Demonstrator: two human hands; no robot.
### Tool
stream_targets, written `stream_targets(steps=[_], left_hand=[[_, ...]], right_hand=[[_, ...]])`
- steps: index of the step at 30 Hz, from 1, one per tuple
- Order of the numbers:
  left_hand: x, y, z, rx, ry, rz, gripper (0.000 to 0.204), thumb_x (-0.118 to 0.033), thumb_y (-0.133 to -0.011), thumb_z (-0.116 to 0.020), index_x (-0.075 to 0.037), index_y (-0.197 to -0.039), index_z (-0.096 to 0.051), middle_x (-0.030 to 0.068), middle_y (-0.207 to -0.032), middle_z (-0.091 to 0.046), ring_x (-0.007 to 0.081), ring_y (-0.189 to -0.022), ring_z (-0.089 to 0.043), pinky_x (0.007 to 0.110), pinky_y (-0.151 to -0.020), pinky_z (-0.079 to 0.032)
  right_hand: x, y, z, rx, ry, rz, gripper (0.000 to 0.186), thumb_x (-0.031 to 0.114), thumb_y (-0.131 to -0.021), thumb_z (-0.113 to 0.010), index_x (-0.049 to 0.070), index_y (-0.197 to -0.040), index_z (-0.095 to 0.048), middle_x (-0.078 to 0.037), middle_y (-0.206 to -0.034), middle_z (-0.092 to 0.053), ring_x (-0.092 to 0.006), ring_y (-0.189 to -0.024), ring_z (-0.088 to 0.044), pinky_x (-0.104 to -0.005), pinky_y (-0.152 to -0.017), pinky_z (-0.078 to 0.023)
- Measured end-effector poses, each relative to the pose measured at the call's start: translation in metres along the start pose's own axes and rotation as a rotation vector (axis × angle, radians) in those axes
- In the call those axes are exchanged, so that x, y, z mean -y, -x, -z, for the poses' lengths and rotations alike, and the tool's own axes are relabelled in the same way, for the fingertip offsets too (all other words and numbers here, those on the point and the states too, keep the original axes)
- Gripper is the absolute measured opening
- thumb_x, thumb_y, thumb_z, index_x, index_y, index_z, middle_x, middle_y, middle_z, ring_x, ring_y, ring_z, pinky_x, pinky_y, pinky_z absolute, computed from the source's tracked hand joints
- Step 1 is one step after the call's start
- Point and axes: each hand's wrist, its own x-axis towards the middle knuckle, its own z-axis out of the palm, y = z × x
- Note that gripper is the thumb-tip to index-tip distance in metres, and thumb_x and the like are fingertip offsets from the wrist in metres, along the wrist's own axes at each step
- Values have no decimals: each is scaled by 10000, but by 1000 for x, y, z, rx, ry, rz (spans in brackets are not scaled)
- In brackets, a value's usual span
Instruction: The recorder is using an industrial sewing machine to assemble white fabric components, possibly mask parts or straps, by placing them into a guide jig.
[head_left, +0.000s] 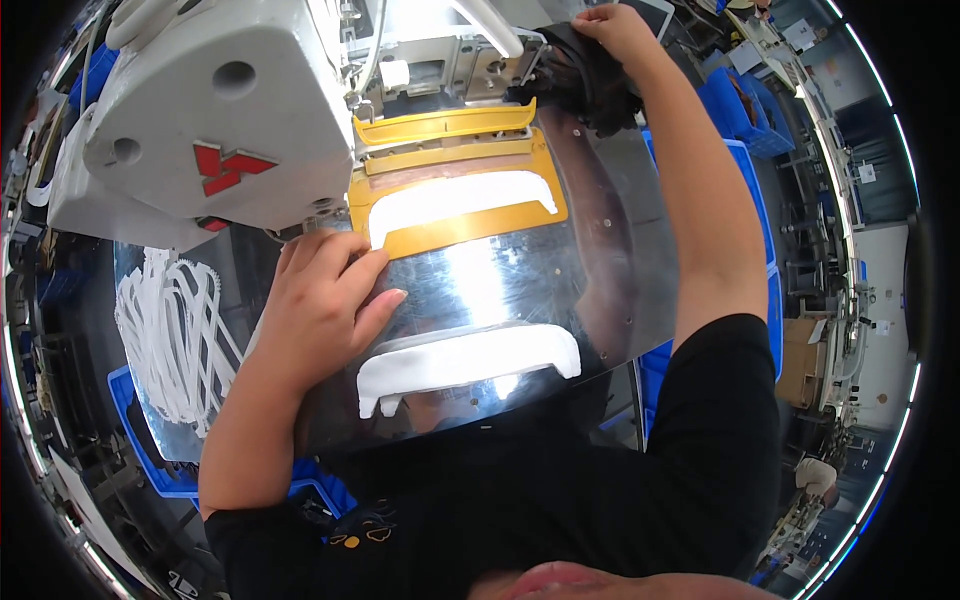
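Left hand at yellow template's near-left corner, thumb spread from fingers; white piece sits in template. Right hand fingers narrow at black cover, can't tell if gripping.

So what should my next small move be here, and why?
I'd probably press the left end of the white piece flat on the yellow template with your left hand: its fingertips are right beside that end, while your right hand is farther off, at the dark bundle.
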Motion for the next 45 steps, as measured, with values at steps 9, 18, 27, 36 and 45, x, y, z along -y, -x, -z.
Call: stream_targets(steps=[9, 18, 27, 36, 45], left_hand=[[-4, 2, 1, -32, 2, 6, 344, -270, -903, -820, -36, -1150, -768, 120, -1152, -686, 326, -1118, -643, 463, -1029, -508], [6, 8, 1, -69, 13, 53, 400, -271, -917, -811, -17, -1222, -761, 154, -1184, -695, 336, -1113, -653, 456, -1017, -522], [0, 8, 14, 140, 1451, 508, 504, -127, -1041, -704, -12, -1505, -546, 91, -1170, -731, 118, -1027, -667, 303, -875, -551], [-10, 9, -2, -139, 1287, 626, 421, -26, -988, -757, -17, -1378, -599, 58, -1034, -756, 76, -919, -690, 247, -853, -552], [-7, 11, -13, -194, 903, 641, 326, -45, -988, -754, -40, -1283, -615, 57, -827, -760, 49, -706, -649, 235, -684, -523]], right_hand=[[81, 118, 92, 129, -313, 430, 141, 105, -1059, -685, 16, -1133, -765, 5, -1044, -687, -62, -955, -614, -236, -844, -490], [183, 197, 27, 777, -509, 1083, 162, -30, -992, -676, -8, -1150, -709, -69, -1066, -716, -157, -921, -681, -305, -840, -543], [190, 220, -8, 893, -721, 815, 359, -75, -875, -704, 23, -1220, -716, -62, -1162, -707, -135, -802, -623, -289, -757, -516], [185, 232, -37, 812, -517, 626, 181, 139, -964, -784, 19, -1099, -782, -99, -867, -742, -161, -727, -675, -330, -689, -552], [188, 229, -57, 430, -268, 656, 224, 250, -1032, -731, 30, -1033, -775, -163, -845, -770, -333, -783, -762, -419, -728, -589]])
